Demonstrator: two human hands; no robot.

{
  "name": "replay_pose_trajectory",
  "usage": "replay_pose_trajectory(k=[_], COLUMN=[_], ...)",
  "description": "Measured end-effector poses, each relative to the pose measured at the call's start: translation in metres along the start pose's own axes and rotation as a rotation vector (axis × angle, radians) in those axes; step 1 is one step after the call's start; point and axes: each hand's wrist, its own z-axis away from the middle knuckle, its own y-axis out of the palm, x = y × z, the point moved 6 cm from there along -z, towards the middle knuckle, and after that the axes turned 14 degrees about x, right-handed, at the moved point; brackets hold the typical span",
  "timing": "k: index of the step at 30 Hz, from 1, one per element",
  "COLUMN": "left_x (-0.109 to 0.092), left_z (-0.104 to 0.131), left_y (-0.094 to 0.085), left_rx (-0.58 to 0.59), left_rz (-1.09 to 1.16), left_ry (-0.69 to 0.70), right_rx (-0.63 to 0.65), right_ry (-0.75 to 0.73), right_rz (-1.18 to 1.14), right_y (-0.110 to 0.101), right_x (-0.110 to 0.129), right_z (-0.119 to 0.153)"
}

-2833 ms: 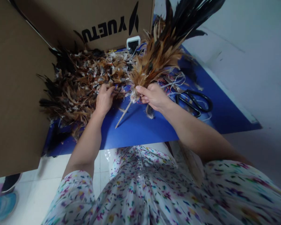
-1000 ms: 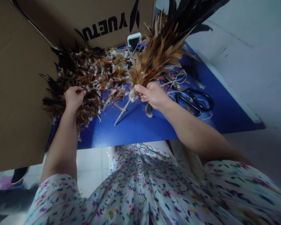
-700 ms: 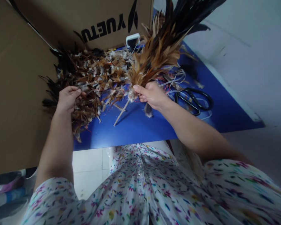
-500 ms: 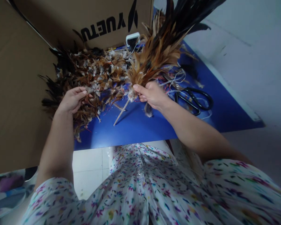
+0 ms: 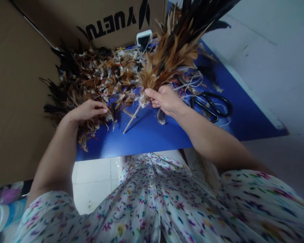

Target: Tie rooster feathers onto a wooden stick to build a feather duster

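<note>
My right hand (image 5: 164,99) is closed round the base of a feather duster (image 5: 172,57), whose brown and black feathers fan out to the upper right. Its thin bare stick (image 5: 131,119) slants down toward the table's front edge. On the left, my left hand (image 5: 90,110) pinches a small brown-grey feather (image 5: 110,115) between thumb and fingers, just above the near side of a pile of loose feathers (image 5: 98,74). The curled lower fingers of that hand are partly hidden.
Black-handled scissors (image 5: 212,106) and clear plastic strips (image 5: 190,82) lie right of my right hand. A white-framed object (image 5: 144,38) stands at the back. Cardboard (image 5: 111,23) walls the blue table (image 5: 142,141) at the back and left. A small dark feather (image 5: 161,117) lies nearby.
My left hand has moved slightly right and toward me, and a small feather now hangs from its fingertips. My right hand keeps its hold on the feather duster, almost unmoved.
</note>
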Motion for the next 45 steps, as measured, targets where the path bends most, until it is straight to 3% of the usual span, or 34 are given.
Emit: replay_pose_trajectory(k=[3, 7, 9, 11, 12, 17, 20, 37, 41, 45], left_x=[-0.022, -0.05, -0.052, -0.046, -0.043, -0.028, -0.028, -0.036, -0.029, -0.022], left_z=[0.0, 0.019, 0.032, 0.042, 0.044, 0.027, 0.015, 0.011, 0.021, 0.04], left_y=[0.001, -0.01, -0.008, 0.002, 0.009, 0.058, 0.071, 0.084, 0.077, 0.062], left_rx=[-0.018, -0.404, -0.566, -0.644, -0.658, -0.429, -0.412, -0.438, -0.541, -0.742], left_rz=[-0.114, -0.27, -0.299, -0.28, -0.258, -0.243, -0.24, -0.17, -0.061, 0.085], left_ry=[0.081, 0.175, 0.127, 0.03, -0.009, -0.185, -0.238, -0.271, -0.226, -0.178], right_rx=[0.002, 0.0, -0.003, 0.003, 0.009, 0.017, 0.016, 0.011, 0.008, 0.005], right_ry=[0.001, -0.002, 0.0, 0.002, 0.002, 0.007, 0.011, -0.003, 0.019, 0.015], right_rz=[-0.001, 0.008, 0.009, 0.007, 0.005, 0.001, 0.007, 0.0, -0.004, -0.005], right_y=[0.0, 0.0, 0.0, 0.001, 0.002, 0.004, 0.004, 0.003, 0.003, 0.002], right_x=[-0.001, 0.001, 0.001, 0.002, 0.001, 0.001, 0.001, 0.002, 0.001, 0.0], right_z=[0.0, 0.0, 0.0, 0.0, 0.0, 0.0, 0.001, 0.0, 0.001, 0.001])
